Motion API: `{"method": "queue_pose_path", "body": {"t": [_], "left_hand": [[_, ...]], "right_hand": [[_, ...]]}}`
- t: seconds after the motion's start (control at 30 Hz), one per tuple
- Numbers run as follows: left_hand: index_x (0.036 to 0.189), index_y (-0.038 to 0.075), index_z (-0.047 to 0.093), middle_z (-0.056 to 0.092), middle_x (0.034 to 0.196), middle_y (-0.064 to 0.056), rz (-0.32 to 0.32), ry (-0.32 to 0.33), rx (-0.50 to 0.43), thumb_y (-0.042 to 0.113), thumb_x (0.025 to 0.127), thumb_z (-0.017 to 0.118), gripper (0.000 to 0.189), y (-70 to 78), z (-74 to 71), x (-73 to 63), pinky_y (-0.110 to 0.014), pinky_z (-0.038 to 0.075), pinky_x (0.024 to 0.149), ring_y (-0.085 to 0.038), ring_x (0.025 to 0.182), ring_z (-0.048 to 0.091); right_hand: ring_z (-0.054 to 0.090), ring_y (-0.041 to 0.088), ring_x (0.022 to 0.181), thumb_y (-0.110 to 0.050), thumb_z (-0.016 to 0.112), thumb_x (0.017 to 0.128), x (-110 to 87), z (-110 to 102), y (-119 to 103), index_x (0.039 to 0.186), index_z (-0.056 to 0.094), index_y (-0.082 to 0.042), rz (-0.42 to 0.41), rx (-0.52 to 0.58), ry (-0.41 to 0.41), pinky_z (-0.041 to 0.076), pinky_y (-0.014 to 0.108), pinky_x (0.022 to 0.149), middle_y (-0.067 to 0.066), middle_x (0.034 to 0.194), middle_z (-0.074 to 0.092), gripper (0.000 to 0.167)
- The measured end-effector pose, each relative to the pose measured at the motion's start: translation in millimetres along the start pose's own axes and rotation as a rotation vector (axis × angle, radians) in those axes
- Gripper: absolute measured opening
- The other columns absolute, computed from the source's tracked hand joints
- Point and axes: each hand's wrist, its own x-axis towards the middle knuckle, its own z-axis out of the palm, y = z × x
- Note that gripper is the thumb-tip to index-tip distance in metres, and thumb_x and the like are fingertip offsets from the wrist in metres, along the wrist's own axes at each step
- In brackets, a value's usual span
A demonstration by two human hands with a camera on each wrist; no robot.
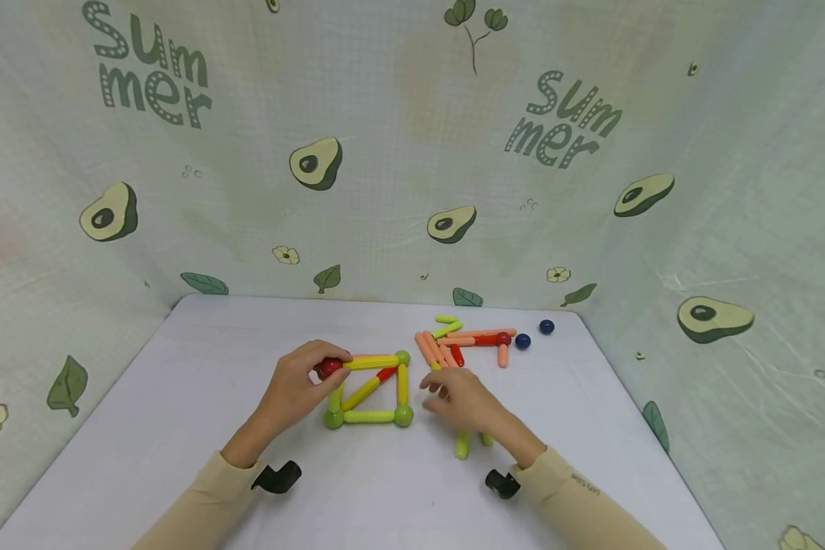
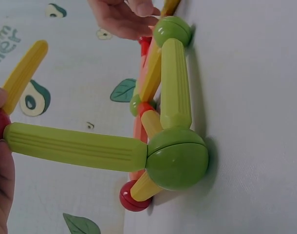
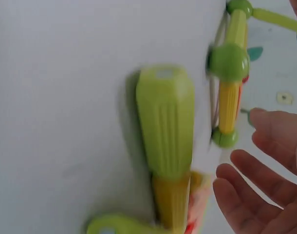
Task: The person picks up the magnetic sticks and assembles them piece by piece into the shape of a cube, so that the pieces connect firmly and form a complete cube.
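Avocado-print cloth [image 1: 378,92] backs white worktop [image 1: 234,336]; left hand [image 1: 292,384] pinches red ball [image 1: 328,367], yellow rod [image 1: 373,363] pointing lengthwise frame-right; right hand [image 1: 469,399] empty, fingers loosely parted.

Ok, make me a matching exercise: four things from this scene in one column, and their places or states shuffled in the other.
1. Left hand
2. Right hand
3. Dark blue balls
4. Green balls

A. Near the far right corner of the table
B. Holding a red ball
C. At corners of the rod frame
D. Holding nothing

Pairs: 1-B, 2-D, 3-A, 4-C
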Motion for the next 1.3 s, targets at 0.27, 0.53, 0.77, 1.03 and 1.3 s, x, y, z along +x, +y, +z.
{"method": "queue_pose_path", "body": {"t": [0.27,0.53,0.77,1.03,1.3], "left_hand": [[0.113,0.017,0.076,0.074,0.11,0.005,-0.001,0.007,-0.002,0.006,0.086,0.089,0.032,0.8,0.2,-1.2,-0.022,0.057,0.071,-0.007,0.086,0.06],[0.113,0.017,0.076,0.074,0.11,0.003,0.012,0.007,-0.005,0.006,0.087,0.089,0.031,0.7,1.3,-1.6,-0.022,0.057,0.07,-0.009,0.086,0.061],[0.113,0.017,0.076,0.074,0.111,0.005,-0.001,0.002,-0.001,0.007,0.087,0.089,0.03,3.2,1.2,-0.9,-0.022,0.057,0.071,-0.008,0.087,0.061],[0.112,0.018,0.077,0.074,0.11,0.005,0.005,0.002,-0.005,0.007,0.087,0.088,0.03,2.8,2.3,-0.7,-0.022,0.056,0.07,-0.008,0.086,0.06],[0.112,0.018,0.076,0.074,0.108,0.005,0.018,0.0,-0.009,0.006,0.087,0.088,0.029,2.6,2.2,0.4,-0.022,0.056,0.07,-0.008,0.085,0.06]], "right_hand": [[0.065,0.035,0.109,-0.009,0.079,0.096,-5.1,-53.0,87.2,0.127,0.073,-0.005,0.181,-0.175,0.248,0.058,0.05,0.094,0.013,0.125,0.07,0.032],[0.055,0.048,0.133,-0.002,0.071,0.098,-7.0,-84.8,160.7,0.136,0.067,0.003,0.289,-0.233,0.284,0.044,0.065,0.112,0.027,0.139,0.063,0.039],[0.06,0.048,0.125,-0.002,0.07,0.098,-3.3,-88.2,182.0,0.136,0.067,0.002,0.299,-0.227,0.232,0.048,0.065,0.107,0.028,0.139,0.063,0.038],[0.069,0.037,0.101,0.001,0.076,0.094,-5.7,-82.8,187.9,0.132,0.069,0.003,0.278,-0.219,0.214,0.058,0.056,0.093,0.027,0.126,0.069,0.039],[0.067,0.033,0.101,-0.002,0.079,0.094,-6.9,-83.1,168.8,0.131,0.071,-0.001,0.24,-0.208,0.259,0.06,0.052,0.093,0.021,0.125,0.071,0.038]]}}
